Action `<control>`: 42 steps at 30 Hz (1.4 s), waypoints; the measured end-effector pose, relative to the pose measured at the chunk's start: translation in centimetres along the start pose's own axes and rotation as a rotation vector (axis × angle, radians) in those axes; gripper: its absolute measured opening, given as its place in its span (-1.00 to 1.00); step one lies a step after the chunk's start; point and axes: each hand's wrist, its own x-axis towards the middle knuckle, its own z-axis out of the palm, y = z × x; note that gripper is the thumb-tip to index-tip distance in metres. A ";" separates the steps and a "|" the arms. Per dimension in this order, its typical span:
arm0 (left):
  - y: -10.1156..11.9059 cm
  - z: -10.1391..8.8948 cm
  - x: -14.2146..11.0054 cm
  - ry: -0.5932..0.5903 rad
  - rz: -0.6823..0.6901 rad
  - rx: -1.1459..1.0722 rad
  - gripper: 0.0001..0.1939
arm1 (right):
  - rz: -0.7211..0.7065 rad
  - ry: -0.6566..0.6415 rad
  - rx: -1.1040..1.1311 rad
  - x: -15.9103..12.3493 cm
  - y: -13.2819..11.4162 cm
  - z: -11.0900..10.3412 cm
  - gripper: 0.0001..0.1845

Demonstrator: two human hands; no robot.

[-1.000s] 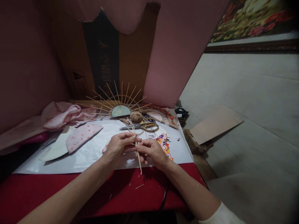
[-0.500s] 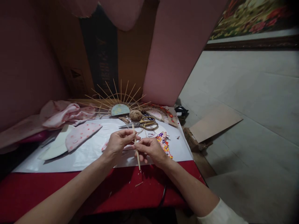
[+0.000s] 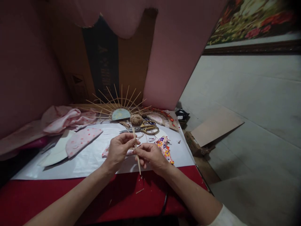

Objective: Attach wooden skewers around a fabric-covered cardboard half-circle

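Observation:
Thin bamboo sticks (image 3: 139,165) stand nearly upright between my hands, over the front of the white sheet. My left hand (image 3: 119,148) pinches their upper part between thumb and fingers. Lower down, my right hand (image 3: 150,154) grips the same sticks with its thumb and forefinger. Just beyond the fingers lie scissors (image 3: 149,128) with gold handles and a ball of brown twine (image 3: 136,119). Behind them is a fan-shaped frame of spread sticks with a pale blue half-round centre (image 3: 121,114). Some pink fabric lies partly hidden behind my left hand.
A pink dotted half-round piece (image 3: 82,141) overlaps a white one at left, near crumpled pink cloth (image 3: 63,117). Flowered fabric (image 3: 166,149) lies right of my right hand. A red-trimmed fan (image 3: 162,118) is behind. Cardboard walls (image 3: 136,69) enclose the back; red cloth (image 3: 94,197) covers the front.
Both hands keep their hold on the sticks, with only slight finger movement. The whole scene sits a little lower in the view.

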 end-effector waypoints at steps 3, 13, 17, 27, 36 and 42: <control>-0.1 0.0 0.0 -0.001 -0.039 -0.047 -0.85 | -0.074 0.031 -0.078 0.0 -0.2 0.2 -0.65; -0.2 0.1 -0.4 -0.070 -0.208 -0.055 -0.76 | -0.126 0.079 -0.497 0.6 -1.6 -1.4 -0.55; 0.5 -0.4 -0.3 -0.023 -0.281 -0.086 -0.74 | -0.326 0.294 -1.494 3.3 -5.4 -4.7 -0.70; 1.0 -0.9 -0.5 -0.039 -0.290 -0.012 -0.73 | -0.145 -0.125 -1.845 10.3 -6.3 -6.8 -0.65; 1.4 -1.3 -0.4 -0.053 -0.264 -0.048 -0.74 | -0.362 -0.140 -1.735 7.0 -12.2 -8.4 -0.34; 1.4 -1.5 -0.6 -0.087 -0.250 -0.085 -0.77 | -0.071 -0.039 -1.278 0.7 -12.2 -10.4 -0.37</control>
